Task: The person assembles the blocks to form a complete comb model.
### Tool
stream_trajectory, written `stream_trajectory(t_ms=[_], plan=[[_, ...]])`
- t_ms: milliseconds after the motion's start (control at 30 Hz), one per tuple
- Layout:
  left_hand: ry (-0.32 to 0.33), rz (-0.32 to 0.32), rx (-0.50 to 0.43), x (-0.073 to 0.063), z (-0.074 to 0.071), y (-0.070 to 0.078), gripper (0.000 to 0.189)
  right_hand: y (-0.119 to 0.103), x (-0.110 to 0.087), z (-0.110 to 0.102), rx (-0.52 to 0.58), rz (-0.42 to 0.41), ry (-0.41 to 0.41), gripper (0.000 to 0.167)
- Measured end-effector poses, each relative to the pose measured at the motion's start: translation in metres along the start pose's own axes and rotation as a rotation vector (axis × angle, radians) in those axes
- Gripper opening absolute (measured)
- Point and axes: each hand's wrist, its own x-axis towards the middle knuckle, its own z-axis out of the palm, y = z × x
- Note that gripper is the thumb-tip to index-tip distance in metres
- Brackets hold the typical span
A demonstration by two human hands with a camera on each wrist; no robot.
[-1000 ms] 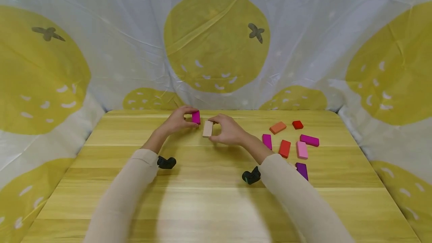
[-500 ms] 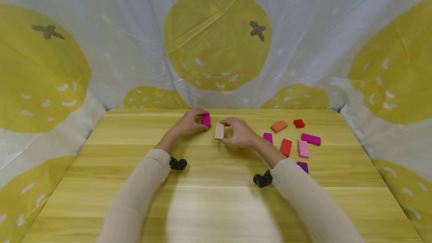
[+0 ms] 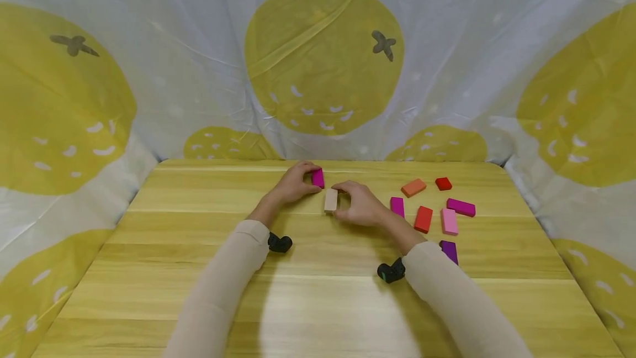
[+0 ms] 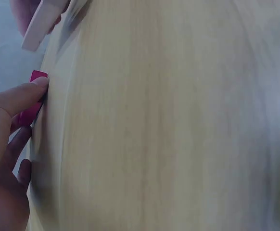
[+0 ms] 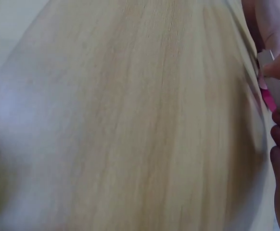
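Observation:
My left hand [image 3: 294, 183] pinches a magenta block [image 3: 317, 178] between thumb and fingers, near the far middle of the table. In the left wrist view the thumb presses one side of this magenta block [image 4: 30, 113], low at the tabletop. Just to the right, my right hand [image 3: 361, 203] pinches a pale wooden block [image 3: 330, 201] at its two ends. The right wrist view shows the pale block [image 5: 274, 84] held off the table, with the magenta one partly hidden behind it. A small gap separates the two blocks in the head view.
On the right of the wooden table [image 3: 328, 303] lie several loose blocks: orange [image 3: 413, 187], red [image 3: 423, 219], small red [image 3: 444, 183], magenta [image 3: 461, 207], pink [image 3: 449, 221] and purple [image 3: 449, 251]. Another magenta block [image 3: 397, 206] lies near my right forearm. A printed cloth [image 3: 199, 70] hangs behind.
My left hand has moved right with the magenta block. My right hand has shifted right and slightly nearer with the pale block. The gap between the blocks has narrowed over the last half second.

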Motion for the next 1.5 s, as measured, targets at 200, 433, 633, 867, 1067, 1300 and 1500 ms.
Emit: stream_trajectory(t_ms=[200,433,633,867,1067,1300,1500], plan=[[-0.034,-0.044,-0.072,0.000,0.001,0.002,0.066,0.008,0.004,0.006,-0.009,-0.031,0.022,0.069],[-0.026,-0.091,-0.211,-0.001,-0.005,0.000,0.053,0.012,0.003,0.008,0.056,-0.002,0.078,0.065],[0.014,-0.101,-0.144,0.000,-0.001,-0.002,0.046,0.013,0.004,0.014,0.070,0.018,0.101,0.054],[0.012,-0.129,-0.157,0.001,0.005,-0.001,0.050,0.014,0.006,0.022,0.009,-0.037,0.139,0.055],[0.027,-0.133,-0.212,-0.001,0.005,-0.001,0.052,0.014,0.005,0.024,0.023,-0.073,0.159,0.046],[0.017,-0.116,-0.076,0.000,0.006,0.002,0.042,0.013,0.004,0.022,-0.008,-0.059,0.140,0.042],[0.019,-0.143,-0.041,0.000,0.007,0.004,0.043,0.011,0.004,0.021,0.004,-0.047,0.128,0.043]])
